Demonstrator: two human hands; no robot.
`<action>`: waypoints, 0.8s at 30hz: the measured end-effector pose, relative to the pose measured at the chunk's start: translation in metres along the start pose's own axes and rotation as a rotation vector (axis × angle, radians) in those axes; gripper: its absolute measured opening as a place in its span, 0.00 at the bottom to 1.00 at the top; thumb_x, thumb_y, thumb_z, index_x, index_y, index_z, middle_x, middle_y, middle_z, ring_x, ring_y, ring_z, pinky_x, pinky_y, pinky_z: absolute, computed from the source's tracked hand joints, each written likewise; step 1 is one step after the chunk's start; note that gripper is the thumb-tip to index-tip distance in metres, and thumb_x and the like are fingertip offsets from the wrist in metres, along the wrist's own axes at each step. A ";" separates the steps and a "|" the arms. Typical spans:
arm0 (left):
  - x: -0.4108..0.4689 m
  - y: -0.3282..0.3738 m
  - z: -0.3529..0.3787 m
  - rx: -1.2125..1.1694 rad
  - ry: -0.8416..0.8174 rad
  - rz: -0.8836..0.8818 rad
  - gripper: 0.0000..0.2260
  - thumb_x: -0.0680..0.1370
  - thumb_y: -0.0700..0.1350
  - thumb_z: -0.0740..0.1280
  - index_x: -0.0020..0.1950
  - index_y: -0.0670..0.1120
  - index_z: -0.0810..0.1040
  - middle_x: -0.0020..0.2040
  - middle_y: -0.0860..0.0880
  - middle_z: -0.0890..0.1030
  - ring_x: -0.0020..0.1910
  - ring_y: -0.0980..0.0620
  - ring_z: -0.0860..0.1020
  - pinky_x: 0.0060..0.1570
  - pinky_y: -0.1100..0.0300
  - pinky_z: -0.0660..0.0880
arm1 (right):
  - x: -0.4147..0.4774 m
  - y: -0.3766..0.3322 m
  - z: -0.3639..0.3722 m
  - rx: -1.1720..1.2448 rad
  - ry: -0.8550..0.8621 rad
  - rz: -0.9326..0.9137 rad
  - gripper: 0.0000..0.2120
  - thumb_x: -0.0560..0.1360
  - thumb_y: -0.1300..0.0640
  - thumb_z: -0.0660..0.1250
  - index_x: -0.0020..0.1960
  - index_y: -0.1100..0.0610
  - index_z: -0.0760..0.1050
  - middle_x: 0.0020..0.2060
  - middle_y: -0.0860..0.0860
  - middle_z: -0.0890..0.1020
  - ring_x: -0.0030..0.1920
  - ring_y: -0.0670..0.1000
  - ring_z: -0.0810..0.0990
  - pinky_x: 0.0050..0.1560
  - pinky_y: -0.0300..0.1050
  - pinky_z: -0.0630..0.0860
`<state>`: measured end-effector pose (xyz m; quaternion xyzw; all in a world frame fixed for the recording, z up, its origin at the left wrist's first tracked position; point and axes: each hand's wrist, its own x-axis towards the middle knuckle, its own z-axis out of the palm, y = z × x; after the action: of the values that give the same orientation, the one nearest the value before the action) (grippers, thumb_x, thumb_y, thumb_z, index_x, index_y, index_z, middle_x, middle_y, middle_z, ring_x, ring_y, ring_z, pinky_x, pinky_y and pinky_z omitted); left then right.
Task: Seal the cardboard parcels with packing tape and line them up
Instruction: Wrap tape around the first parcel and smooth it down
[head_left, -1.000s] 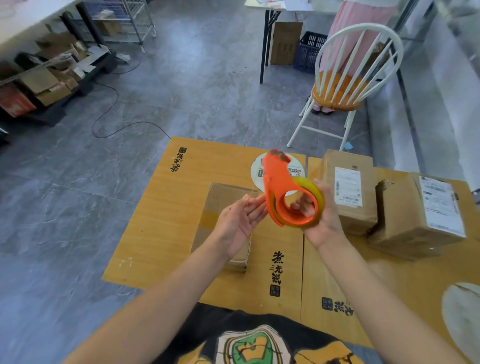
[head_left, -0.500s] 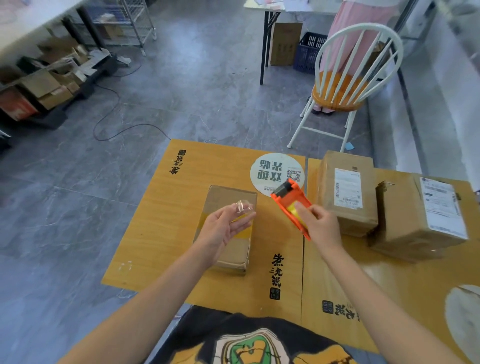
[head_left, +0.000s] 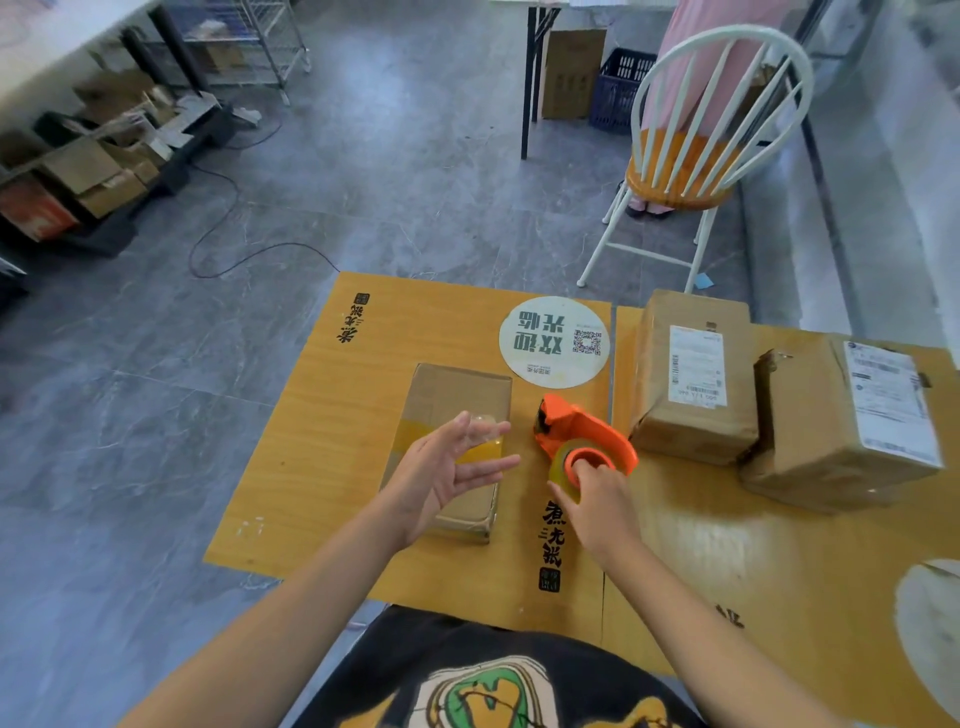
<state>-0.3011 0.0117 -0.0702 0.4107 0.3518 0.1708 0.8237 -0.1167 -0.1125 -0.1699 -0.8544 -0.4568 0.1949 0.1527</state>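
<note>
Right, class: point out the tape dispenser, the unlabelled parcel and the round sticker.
tape dispenser (head_left: 583, 427), head view, orange body.
unlabelled parcel (head_left: 457, 395), head view, top face.
round sticker (head_left: 551, 344), head view, its middle.

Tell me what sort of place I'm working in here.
Probably a small parcel-packing workroom, perhaps improvised. Labelled cardboard parcels sit on the wooden table, an orange tape dispenser lies beside them, and a shelf at the left holds loose cardboard boxes.

Left hand (head_left: 441, 467) hovers open above a box (head_left: 457, 395); right hand (head_left: 597, 499) grips the orange dispenser (head_left: 582, 431) lying on the desk (head_left: 322, 467).
</note>
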 end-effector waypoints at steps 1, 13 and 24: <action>0.000 0.000 0.000 0.000 -0.013 0.001 0.20 0.81 0.54 0.58 0.61 0.39 0.75 0.68 0.46 0.78 0.61 0.37 0.80 0.66 0.43 0.74 | -0.002 -0.001 0.002 -0.031 -0.050 0.004 0.13 0.79 0.43 0.65 0.45 0.52 0.70 0.40 0.46 0.73 0.45 0.49 0.72 0.46 0.43 0.69; 0.001 -0.006 -0.010 0.137 0.000 0.014 0.24 0.81 0.57 0.62 0.64 0.37 0.73 0.67 0.47 0.79 0.58 0.38 0.81 0.63 0.44 0.76 | 0.021 -0.031 -0.039 -0.275 -0.338 0.182 0.12 0.79 0.55 0.60 0.38 0.55 0.74 0.35 0.50 0.76 0.38 0.51 0.77 0.37 0.42 0.71; -0.006 -0.017 -0.010 0.862 -0.163 0.000 0.24 0.72 0.66 0.70 0.63 0.58 0.72 0.64 0.61 0.76 0.61 0.62 0.77 0.64 0.54 0.75 | 0.026 -0.072 -0.092 0.705 -0.675 0.087 0.24 0.77 0.44 0.67 0.59 0.65 0.77 0.50 0.58 0.84 0.46 0.51 0.86 0.43 0.39 0.81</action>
<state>-0.3129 0.0033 -0.0852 0.7290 0.3249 -0.0247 0.6020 -0.1122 -0.0593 -0.0628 -0.6581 -0.3509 0.6100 0.2678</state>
